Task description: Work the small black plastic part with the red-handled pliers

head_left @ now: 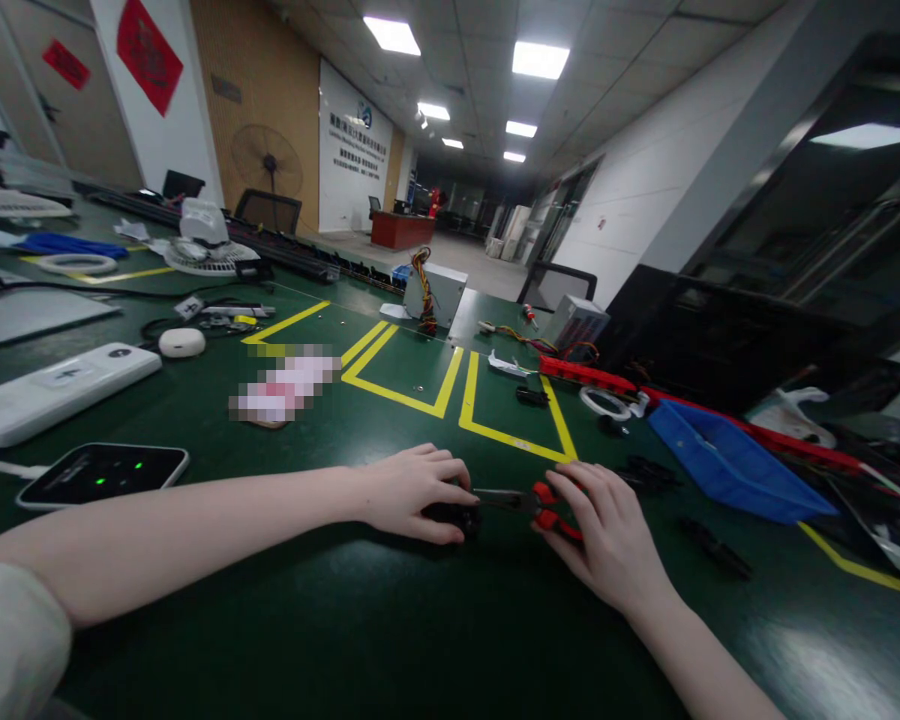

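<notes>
My left hand rests on the green table, its fingers curled round a small black part pressed against the surface. My right hand grips the red handles of a pair of pliers. The dark jaws of the pliers point left and reach the black part under my left fingers. Both hands sit close together near the front middle of the table, just in front of the yellow tape lines.
A blue tray lies to the right, with small black parts scattered near it. At the left are a white power strip and a dark device with green lights. Power supply boxes, wires and a small fan stand farther back.
</notes>
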Demonstrator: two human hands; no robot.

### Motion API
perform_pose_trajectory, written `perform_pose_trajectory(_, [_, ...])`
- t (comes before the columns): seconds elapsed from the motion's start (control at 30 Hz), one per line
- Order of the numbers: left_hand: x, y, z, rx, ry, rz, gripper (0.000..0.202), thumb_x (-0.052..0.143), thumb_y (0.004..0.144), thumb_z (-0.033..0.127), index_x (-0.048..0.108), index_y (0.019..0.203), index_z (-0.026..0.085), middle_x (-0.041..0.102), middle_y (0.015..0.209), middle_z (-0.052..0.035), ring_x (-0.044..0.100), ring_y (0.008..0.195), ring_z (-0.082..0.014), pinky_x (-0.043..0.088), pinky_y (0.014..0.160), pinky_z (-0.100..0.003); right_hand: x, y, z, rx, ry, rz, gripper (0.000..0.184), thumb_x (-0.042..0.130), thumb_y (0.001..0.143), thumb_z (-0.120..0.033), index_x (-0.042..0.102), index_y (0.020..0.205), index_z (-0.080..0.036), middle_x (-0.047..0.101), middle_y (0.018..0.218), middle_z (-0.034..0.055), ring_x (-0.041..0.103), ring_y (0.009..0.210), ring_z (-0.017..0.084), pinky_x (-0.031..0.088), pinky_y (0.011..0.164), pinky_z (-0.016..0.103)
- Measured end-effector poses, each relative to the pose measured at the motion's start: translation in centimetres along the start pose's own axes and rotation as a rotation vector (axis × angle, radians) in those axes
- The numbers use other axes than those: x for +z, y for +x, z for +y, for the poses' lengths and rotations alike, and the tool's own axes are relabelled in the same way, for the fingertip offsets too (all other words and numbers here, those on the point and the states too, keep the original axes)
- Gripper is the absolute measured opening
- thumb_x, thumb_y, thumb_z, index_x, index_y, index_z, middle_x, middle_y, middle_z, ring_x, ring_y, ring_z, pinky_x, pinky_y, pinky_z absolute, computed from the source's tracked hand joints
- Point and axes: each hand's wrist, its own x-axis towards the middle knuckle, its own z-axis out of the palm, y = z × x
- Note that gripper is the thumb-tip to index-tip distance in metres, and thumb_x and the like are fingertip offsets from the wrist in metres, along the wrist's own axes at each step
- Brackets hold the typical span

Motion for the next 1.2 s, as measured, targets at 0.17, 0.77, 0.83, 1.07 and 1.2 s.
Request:
perform_pose_trajectory(0.17, [-0.33,-0.1,0.2,-0.021,-0.061,0.0,0.047,0.059,0.089,0.035,0.054,0.134,0.021,0.059,0.13,-0.0098,0.057,0.115,-0.0279,0.04,0.103,-0.041,-0.07,0.03,-0.1,-0.034,0.026,0.022,0.048,0.06,0.088,-0.033,0.05,0.13,-0.012,0.064,0.11,0.015,0.059,0.106,0.029,0.046,0.096,0.046])
perform_pose_trajectory(0.77, [-0.24,-0.03,-0.36,-0.059,-0.103,0.0,0.059,0.058,0.089,0.037,0.042,0.142,0.015,0.045,0.147,-0.0145,0.046,0.133,-0.0281,0.036,0.113,-0.043,0.75,0.03,0.39,-0.07,-0.047,0.016,0.052,0.056,0.09,-0.028,0.047,0.137,-0.009,0.059,0.116,0.0194,0.056,0.109,0.033,0.046,0.094,0.048])
perform_pose_trajectory(0.83, [-0.25,0.02,-0.38,-0.06,-0.127,-0.008,0.057,0.056,0.09,0.035,0.042,0.142,0.014,0.045,0.147,-0.0151,0.046,0.133,-0.0276,0.038,0.112,-0.041,0.84,0.06,0.4,-0.064,-0.045,0.027,0.052,0.057,0.09,-0.028,0.047,0.137,-0.009,0.059,0.115,0.0197,0.057,0.108,0.033,0.046,0.093,0.048])
perform_pose_trajectory(1.07, [-0.21,0.13,-0.52,-0.02,-0.127,0.009,0.061,0.053,0.087,0.027,0.038,0.144,0.011,0.04,0.151,-0.0169,0.041,0.138,-0.0283,0.028,0.119,-0.045,0.9,0.04,0.35,-0.066,-0.04,0.039,0.044,0.058,0.089,-0.028,0.053,0.128,-0.009,0.062,0.11,0.019,0.059,0.1,0.031,0.049,0.085,0.045])
perform_pose_trajectory(1.2, [-0.17,0.09,-0.55,-0.047,-0.095,0.032,0.069,0.055,0.084,0.028,0.033,0.147,0.012,0.036,0.153,-0.0178,0.038,0.139,-0.0304,0.026,0.119,-0.048,0.91,0.08,0.27,-0.07,-0.046,0.041,0.041,0.058,0.089,-0.029,0.055,0.124,-0.009,0.062,0.109,0.0198,0.06,0.099,0.032,0.05,0.083,0.045])
